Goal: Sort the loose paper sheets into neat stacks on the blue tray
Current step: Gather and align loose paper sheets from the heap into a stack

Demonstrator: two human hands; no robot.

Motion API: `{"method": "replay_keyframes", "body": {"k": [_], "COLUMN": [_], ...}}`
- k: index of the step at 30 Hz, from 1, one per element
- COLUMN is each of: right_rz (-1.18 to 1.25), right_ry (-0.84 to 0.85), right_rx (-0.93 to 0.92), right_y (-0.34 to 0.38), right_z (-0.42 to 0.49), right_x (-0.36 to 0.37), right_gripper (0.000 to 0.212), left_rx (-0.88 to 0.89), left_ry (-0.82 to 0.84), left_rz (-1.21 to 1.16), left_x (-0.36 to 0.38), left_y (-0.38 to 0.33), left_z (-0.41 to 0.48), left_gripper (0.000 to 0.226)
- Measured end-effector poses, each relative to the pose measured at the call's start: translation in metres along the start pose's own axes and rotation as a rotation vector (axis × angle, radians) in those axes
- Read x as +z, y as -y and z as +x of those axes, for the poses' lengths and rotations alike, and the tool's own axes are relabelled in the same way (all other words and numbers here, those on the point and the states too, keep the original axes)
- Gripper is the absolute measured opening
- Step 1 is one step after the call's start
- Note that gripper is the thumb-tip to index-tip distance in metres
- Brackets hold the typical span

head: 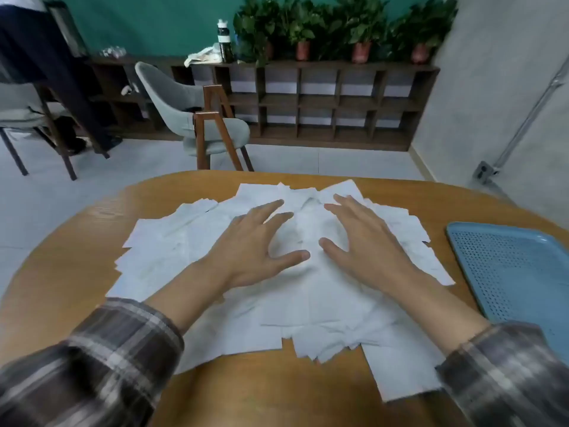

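Observation:
Several loose white paper sheets (pixel 172 260) lie overlapped in a wide, messy spread across the middle of the round wooden table (pixel 70 272). My left hand (pixel 249 251) is flat over the centre of the spread, fingers straight and pointing away from me. My right hand (pixel 366 238) lies flat beside it, a little to the right, fingers spread over the sheets. Neither hand grips a sheet. The blue perforated tray (pixel 508 272) sits at the table's right edge, holding no paper, apart from the nearest sheets.
A grey chair with wooden legs (pixel 197 118) stands beyond the table's far edge. Behind it runs a low dark shelf unit (pixel 338 103) with potted plants and a bottle on top. A grey wall (pixel 508 103) closes the right side.

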State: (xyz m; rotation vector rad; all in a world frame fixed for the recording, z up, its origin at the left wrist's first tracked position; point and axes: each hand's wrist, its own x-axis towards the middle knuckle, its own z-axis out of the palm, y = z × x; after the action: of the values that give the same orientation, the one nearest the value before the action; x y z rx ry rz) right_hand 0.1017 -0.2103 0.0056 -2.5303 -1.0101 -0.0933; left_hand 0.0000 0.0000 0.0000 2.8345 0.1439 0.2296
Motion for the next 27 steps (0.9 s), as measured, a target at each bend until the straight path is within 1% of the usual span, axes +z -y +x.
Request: {"method": "replay_keyframes", "body": {"k": [1,3,5,6,10,14,17,22,24,27], "right_rz": [0.000,-0.006,-0.011,-0.011,0.044,0.104,0.141,0.236,0.285,0.341], "right_ry": [0.030,0.055,0.055,0.047,0.026,0.012,-0.032,-0.060,-0.087,-0.133], "right_rx": [0.004,0.012,0.005,0.006,0.041,0.028,0.018,0.022,0.032,0.065], "right_y": [0.001,0.005,0.003,0.002,-0.008,-0.017,-0.018,-0.011,-0.008,-0.005], "right_z": [-0.011,-0.035,-0.052,-0.058,-0.068,-0.067,-0.058,-0.031,-0.021,-0.016], "right_x": [0.003,0.005,0.013,0.017,0.028,0.035,0.032,0.017,0.012,0.012], "right_gripper": [0.064,0.063,0.063,0.064,0.069,0.072,0.078,0.085,0.084,0.073], "left_rx": [0.018,0.030,-0.036,-0.080,-0.169,-0.203,-0.150,0.019,0.055,0.098], "left_ry": [0.005,-0.050,-0.084,-0.086,-0.162,-0.245,-0.271,-0.188,-0.161,-0.154], "left_rz": [0.003,-0.030,-0.146,-0.212,-0.387,-0.539,-0.634,-0.721,-0.776,-0.861], "left_x": [0.006,0.015,0.029,0.036,0.064,0.076,0.067,0.035,0.025,0.020], "left_y": [-0.004,-0.016,-0.027,-0.034,-0.048,-0.046,-0.039,-0.024,-0.016,-0.010], "left_z": [-0.009,-0.028,-0.038,-0.041,-0.045,-0.039,-0.033,-0.018,-0.010,-0.004], "left_gripper": [0.079,0.062,0.046,0.043,0.046,0.046,0.048,0.047,0.046,0.046]}}
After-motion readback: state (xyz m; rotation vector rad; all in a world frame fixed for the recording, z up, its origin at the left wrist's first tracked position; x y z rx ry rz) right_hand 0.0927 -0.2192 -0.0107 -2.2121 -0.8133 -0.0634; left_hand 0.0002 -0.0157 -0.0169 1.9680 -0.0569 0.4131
